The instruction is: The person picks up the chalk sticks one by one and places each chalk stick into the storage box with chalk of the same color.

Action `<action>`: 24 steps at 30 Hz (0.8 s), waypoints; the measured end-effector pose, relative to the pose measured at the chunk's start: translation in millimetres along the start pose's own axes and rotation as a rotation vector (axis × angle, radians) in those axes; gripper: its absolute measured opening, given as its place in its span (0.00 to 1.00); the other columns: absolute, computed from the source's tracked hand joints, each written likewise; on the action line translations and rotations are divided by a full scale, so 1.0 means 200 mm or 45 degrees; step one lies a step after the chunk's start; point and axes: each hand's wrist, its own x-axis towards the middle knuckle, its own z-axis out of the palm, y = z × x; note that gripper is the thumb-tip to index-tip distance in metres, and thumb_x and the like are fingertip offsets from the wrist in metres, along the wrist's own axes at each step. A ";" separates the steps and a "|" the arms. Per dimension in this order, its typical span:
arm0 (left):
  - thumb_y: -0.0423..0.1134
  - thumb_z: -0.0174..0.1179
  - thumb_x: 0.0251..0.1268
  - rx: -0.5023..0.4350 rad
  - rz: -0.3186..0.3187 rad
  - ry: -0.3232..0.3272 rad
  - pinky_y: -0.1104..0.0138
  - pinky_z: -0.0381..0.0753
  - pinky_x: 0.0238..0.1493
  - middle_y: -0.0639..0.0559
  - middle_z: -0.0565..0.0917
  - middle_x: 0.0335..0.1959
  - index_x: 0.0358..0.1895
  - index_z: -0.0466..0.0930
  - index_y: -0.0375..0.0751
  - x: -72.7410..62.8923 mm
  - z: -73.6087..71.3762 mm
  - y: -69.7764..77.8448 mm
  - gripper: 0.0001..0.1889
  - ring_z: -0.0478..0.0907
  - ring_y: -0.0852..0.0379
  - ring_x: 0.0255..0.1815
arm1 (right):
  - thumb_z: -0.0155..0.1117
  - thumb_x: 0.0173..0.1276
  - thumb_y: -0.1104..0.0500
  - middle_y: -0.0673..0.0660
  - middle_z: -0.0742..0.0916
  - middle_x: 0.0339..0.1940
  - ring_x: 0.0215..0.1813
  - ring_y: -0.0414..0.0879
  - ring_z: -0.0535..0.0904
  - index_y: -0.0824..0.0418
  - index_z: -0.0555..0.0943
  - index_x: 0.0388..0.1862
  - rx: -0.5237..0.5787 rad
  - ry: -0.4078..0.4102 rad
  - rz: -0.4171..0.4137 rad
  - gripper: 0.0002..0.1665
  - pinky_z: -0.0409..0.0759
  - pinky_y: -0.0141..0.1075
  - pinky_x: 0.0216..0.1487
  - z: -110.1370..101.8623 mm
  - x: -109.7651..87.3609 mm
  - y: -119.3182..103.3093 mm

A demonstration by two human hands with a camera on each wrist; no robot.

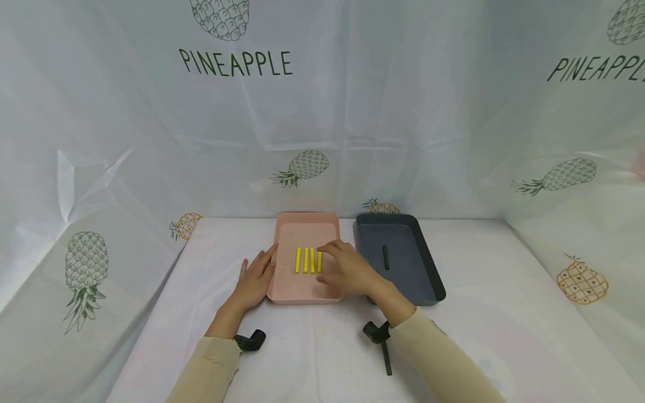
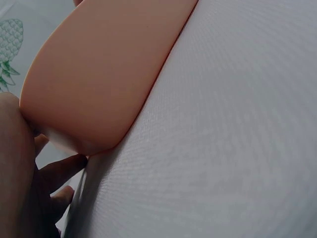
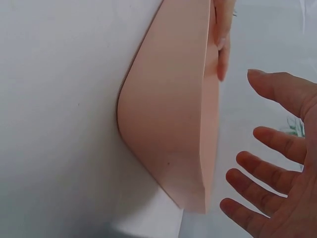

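Observation:
Several yellow sticks [image 1: 305, 261] lie side by side, upright in the head view, in the pink tray [image 1: 292, 294]. My right hand [image 1: 347, 270] hovers over the tray's right part, its index fingertip right by the top of the rightmost stick. In the right wrist view its fingers [image 3: 267, 171] are spread apart and hold nothing. Along the tray's left side, my left hand [image 1: 256, 280] rests with extended fingers touching the wall. The left wrist view has those fingers [image 2: 64, 171] against the tray's corner.
To the right of the pink tray stands a dark grey tray [image 1: 410, 246] with a black stick [image 1: 386, 257] inside. Each wrist carries a black camera mount [image 1: 252, 340]. A white cloth covers the table, and pineapple-print sheeting [image 1: 322, 112] hangs behind.

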 end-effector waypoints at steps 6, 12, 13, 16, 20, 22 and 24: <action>0.50 0.37 0.87 -0.008 -0.006 -0.004 0.39 0.21 0.82 0.46 0.61 0.83 0.84 0.52 0.62 0.00 0.00 0.00 0.28 0.46 0.38 0.87 | 0.76 0.66 0.46 0.56 0.76 0.74 0.75 0.55 0.71 0.56 0.74 0.74 0.010 0.040 0.029 0.40 0.76 0.54 0.72 -0.02 -0.05 0.04; 0.50 0.37 0.87 -0.003 -0.010 -0.005 0.40 0.21 0.83 0.47 0.61 0.84 0.84 0.52 0.63 0.00 0.00 -0.01 0.28 0.46 0.39 0.87 | 0.76 0.67 0.46 0.58 0.75 0.76 0.77 0.57 0.69 0.54 0.74 0.74 0.010 0.072 0.040 0.40 0.74 0.55 0.74 -0.03 -0.10 0.09; 0.50 0.37 0.87 0.000 -0.010 -0.005 0.40 0.21 0.83 0.47 0.61 0.84 0.84 0.51 0.63 0.00 0.00 -0.01 0.28 0.46 0.39 0.87 | 0.76 0.67 0.46 0.58 0.75 0.76 0.77 0.57 0.69 0.55 0.74 0.74 0.011 0.075 0.038 0.40 0.74 0.56 0.74 -0.03 -0.10 0.09; 0.51 0.37 0.87 0.004 -0.009 -0.001 0.40 0.21 0.83 0.47 0.61 0.84 0.84 0.52 0.63 0.00 0.00 -0.01 0.28 0.46 0.39 0.87 | 0.76 0.67 0.46 0.57 0.75 0.75 0.76 0.56 0.69 0.55 0.74 0.74 0.016 0.085 0.027 0.40 0.74 0.56 0.73 -0.03 -0.12 0.11; 0.50 0.38 0.87 0.002 -0.006 0.002 0.39 0.21 0.83 0.47 0.61 0.84 0.84 0.52 0.63 0.00 0.00 -0.01 0.28 0.46 0.39 0.87 | 0.76 0.66 0.46 0.57 0.76 0.73 0.76 0.56 0.70 0.57 0.74 0.73 0.015 0.104 0.020 0.40 0.74 0.56 0.73 -0.04 -0.15 0.14; 0.50 0.38 0.87 0.000 -0.005 0.002 0.39 0.21 0.83 0.46 0.61 0.83 0.84 0.52 0.63 0.00 0.00 -0.01 0.28 0.46 0.39 0.87 | 0.77 0.65 0.47 0.57 0.76 0.73 0.76 0.57 0.70 0.57 0.75 0.73 0.011 0.114 0.021 0.41 0.74 0.57 0.73 -0.04 -0.16 0.14; 0.50 0.38 0.87 -0.002 -0.007 0.003 0.40 0.21 0.83 0.46 0.61 0.84 0.84 0.52 0.63 0.00 0.00 -0.01 0.28 0.46 0.39 0.87 | 0.77 0.65 0.47 0.58 0.77 0.73 0.76 0.57 0.70 0.58 0.75 0.73 0.004 0.126 0.019 0.41 0.74 0.57 0.73 -0.04 -0.17 0.15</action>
